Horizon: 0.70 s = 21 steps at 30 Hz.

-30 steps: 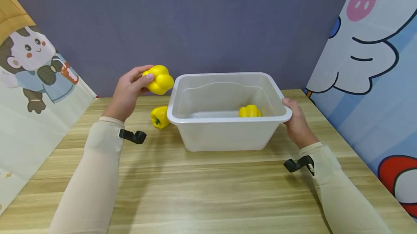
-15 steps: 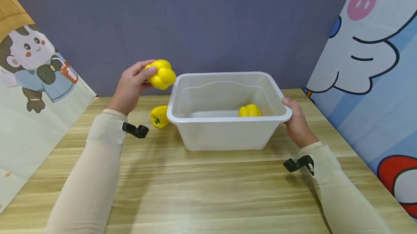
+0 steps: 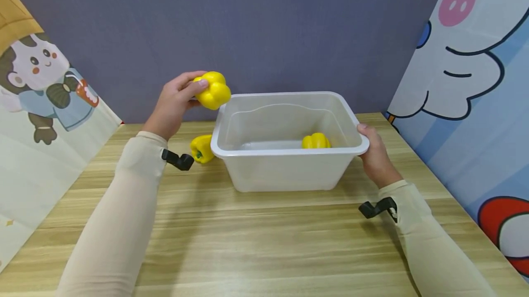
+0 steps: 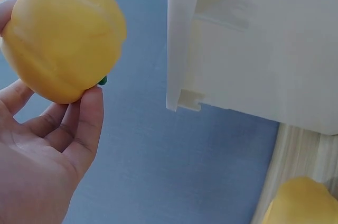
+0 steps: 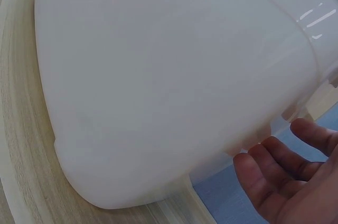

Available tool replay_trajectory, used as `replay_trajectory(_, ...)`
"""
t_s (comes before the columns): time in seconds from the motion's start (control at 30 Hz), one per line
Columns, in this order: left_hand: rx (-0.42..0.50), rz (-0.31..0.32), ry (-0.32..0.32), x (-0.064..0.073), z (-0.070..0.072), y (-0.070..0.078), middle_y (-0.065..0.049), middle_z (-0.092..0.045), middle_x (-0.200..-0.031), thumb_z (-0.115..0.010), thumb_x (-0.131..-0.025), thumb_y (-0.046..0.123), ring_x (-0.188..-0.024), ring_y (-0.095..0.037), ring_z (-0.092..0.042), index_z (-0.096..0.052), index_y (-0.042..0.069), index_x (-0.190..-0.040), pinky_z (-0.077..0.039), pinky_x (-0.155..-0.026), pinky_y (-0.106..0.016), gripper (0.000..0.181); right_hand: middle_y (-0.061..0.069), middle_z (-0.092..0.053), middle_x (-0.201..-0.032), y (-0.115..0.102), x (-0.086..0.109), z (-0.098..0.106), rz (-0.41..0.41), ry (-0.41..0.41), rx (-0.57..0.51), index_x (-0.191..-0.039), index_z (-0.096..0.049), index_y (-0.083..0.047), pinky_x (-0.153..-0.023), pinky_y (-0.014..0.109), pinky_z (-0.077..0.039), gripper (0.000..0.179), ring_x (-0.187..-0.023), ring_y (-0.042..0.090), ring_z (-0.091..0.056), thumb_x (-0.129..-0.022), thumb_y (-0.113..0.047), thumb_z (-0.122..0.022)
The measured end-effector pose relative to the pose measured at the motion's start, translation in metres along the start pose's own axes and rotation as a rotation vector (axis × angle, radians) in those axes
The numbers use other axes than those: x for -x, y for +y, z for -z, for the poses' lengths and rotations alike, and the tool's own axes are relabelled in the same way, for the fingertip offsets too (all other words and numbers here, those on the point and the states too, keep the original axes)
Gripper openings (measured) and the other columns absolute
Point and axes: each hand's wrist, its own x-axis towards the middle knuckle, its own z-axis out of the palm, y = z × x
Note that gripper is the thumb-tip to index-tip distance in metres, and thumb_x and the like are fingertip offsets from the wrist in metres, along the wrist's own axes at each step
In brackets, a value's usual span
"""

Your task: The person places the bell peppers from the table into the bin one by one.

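My left hand (image 3: 172, 103) grips a yellow bell pepper (image 3: 213, 90) by its side, thumb on top, just above the left rim of a white plastic bin (image 3: 285, 170). In the left wrist view the held pepper (image 4: 66, 36) shows a bit of green stem low on its right. Another yellow bell pepper (image 3: 201, 149) lies on the table against the bin's left side, partly hidden by the rim. Inside the bin, toward the right, rests one more yellow pepper (image 3: 316, 141). My right hand (image 3: 377, 157) holds the bin's right rim, thumb on top and fingers beneath.
The bin stands on a wood-grain table (image 3: 264, 242), close to a dark grey-blue panel (image 3: 264, 30) at the back. Printed cartoon panels flank both sides, a child figure (image 3: 49, 76) at left and a pig-nosed figure (image 3: 458, 67) at right.
My left hand has risen and moved right with the pepper, from beside the bin to above its left rim. The right hand and the bin have stayed put.
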Motion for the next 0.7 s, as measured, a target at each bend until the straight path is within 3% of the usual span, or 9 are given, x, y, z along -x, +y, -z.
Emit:
replay_trajectory(0.3,0.009,-0.008,-0.029,-0.012,-0.008,0.003,-0.007,-0.053,-0.124,-0.065,-0.085,0.042,-0.105,-0.026,-0.051,-0.056,0.018,-0.126,-0.044,-0.089,-0.038,0.049,0.008,-0.058,-0.098,0.001,0.0,0.001,0.002,-0.017,0.041,-0.113,-0.054,0.0,-0.073,0.029,-0.04,0.047,-0.086,0.018,-0.051,-0.098,-0.041,-0.034)
replay_trajectory(0.7,-0.029,-0.021,-0.064,-0.025,-0.021,0.017,-0.005,-0.053,-0.123,-0.063,-0.085,0.046,-0.104,-0.026,-0.052,-0.057,0.019,-0.125,-0.043,-0.091,-0.039,0.048,0.007,-0.059,-0.097,0.002,0.0,0.001,-0.001,-0.012,0.027,-0.113,-0.056,-0.002,-0.072,0.029,-0.04,0.046,-0.085,0.017,-0.052,-0.097,-0.04,-0.035)
